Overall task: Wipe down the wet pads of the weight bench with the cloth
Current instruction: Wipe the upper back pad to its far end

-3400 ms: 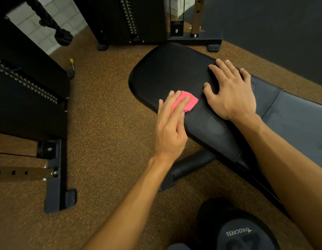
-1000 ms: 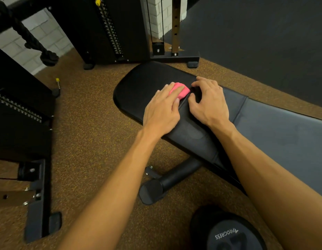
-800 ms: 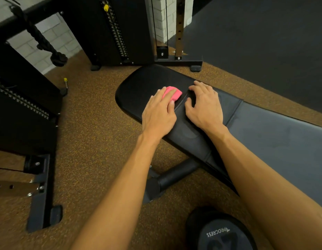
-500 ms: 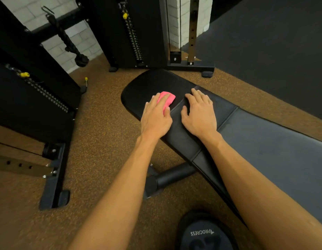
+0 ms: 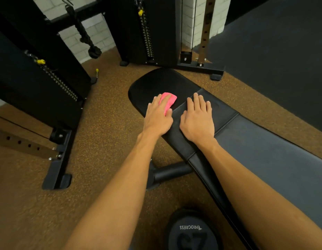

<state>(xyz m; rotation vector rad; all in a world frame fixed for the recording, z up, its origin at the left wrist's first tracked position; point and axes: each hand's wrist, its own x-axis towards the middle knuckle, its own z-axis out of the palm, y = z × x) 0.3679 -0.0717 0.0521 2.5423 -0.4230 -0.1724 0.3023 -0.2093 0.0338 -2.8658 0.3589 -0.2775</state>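
Note:
A black weight bench [image 5: 264,147] runs from the upper middle to the lower right. Its rounded end pad [image 5: 156,83] lies farthest from me. My left hand [image 5: 158,116] presses flat on a folded pink cloth [image 5: 170,101] on that end pad, fingers covering most of the cloth. My right hand [image 5: 198,120] rests palm down with fingers spread on the middle pad section [image 5: 223,112], just right of the seam. The long pad on the right looks dull grey.
A cable machine's weight stack [image 5: 147,33] and base foot [image 5: 201,66] stand just beyond the bench end. Another black frame [image 5: 57,159] sits on the brown speckled floor at left. A dumbbell head [image 5: 191,233] lies at the bottom. The bench's cross foot [image 5: 167,173] sticks out under my arms.
My left hand has slid the cloth from the seam out onto the rounded end pad, towards the left. My right hand has flattened and stayed on the middle section.

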